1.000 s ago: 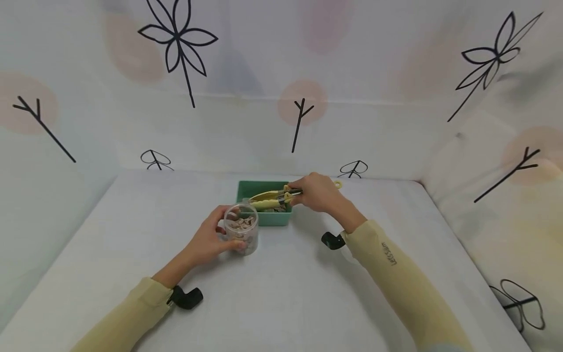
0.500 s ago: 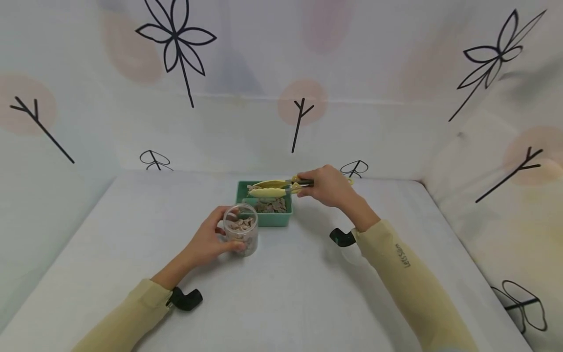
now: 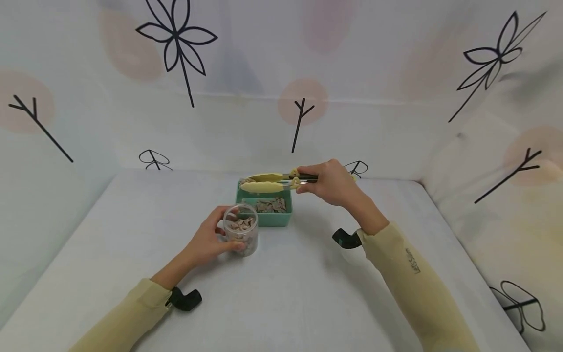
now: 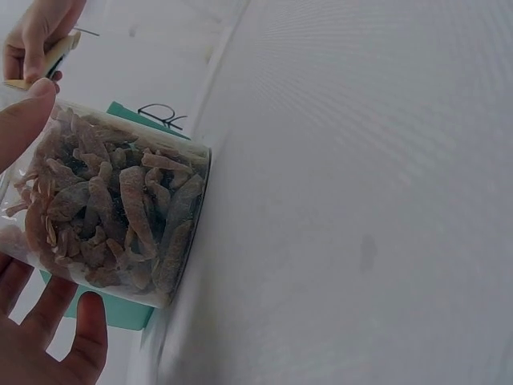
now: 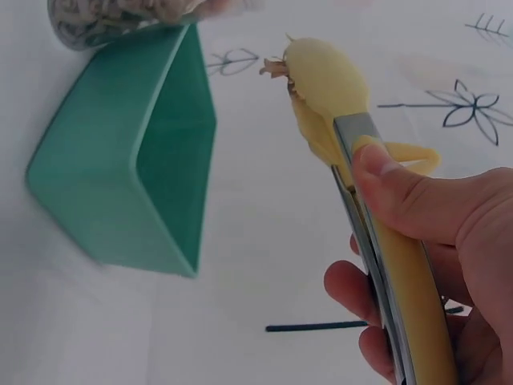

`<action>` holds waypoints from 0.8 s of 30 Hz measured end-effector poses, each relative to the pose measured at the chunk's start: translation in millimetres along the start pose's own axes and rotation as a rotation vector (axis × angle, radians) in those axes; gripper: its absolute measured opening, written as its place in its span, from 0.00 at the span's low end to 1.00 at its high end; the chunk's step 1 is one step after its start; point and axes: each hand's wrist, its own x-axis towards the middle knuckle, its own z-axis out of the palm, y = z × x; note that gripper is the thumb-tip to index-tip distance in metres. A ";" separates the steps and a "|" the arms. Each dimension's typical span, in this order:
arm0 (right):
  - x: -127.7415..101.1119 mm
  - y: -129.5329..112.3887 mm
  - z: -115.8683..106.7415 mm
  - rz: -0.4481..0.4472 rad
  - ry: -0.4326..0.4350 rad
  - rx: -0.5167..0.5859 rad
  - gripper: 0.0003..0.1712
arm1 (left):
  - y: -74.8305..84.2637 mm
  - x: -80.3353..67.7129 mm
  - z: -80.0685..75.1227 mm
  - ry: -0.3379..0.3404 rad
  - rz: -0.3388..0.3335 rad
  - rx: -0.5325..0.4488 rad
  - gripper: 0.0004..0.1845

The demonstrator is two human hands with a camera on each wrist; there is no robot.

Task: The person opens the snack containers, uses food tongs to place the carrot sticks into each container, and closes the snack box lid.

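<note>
My left hand (image 3: 208, 238) holds a clear round jar (image 3: 247, 240) upright on the table, with fingers and thumb around its sides. In the left wrist view, brown, dried-looking strips (image 4: 120, 208) fill much of the jar. Just behind it stands a green box (image 3: 274, 220), with more greyish-brown pieces (image 3: 270, 205) in its near part. My right hand (image 3: 333, 183) grips yellow-ended metal tongs (image 3: 265, 187) over the box. Between the tong heads, a small clump of dried pieces (image 5: 275, 69) sticks out. The rest of that clump is hidden by the tong heads.
A white cloth covers the table (image 3: 286, 288). Behind it rises a patterned backdrop (image 3: 246, 132) with line-drawn plants. Black devices are worn at my left wrist (image 3: 185, 299) and right wrist (image 3: 346, 239).
My right hand has lifted the tongs up out of the box, slightly to the right and then back left, with a clump in their tips. The left hand and jar have stayed put.
</note>
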 end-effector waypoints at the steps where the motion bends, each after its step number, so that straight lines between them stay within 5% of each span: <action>1: -1.3 -2.1 -1.2 -0.013 0.004 0.013 0.33 | 0.0 -0.1 -0.1 -0.001 -0.002 0.003 0.45; 15: -24.8 -18.1 3.1 -0.120 -0.030 0.220 0.29 | 0.4 -0.4 -0.1 -0.015 -0.016 0.009 0.45; 24: -28.3 -18.0 10.0 -0.156 -0.066 0.200 0.30 | 0.8 -0.2 0.0 -0.009 -0.016 0.004 0.45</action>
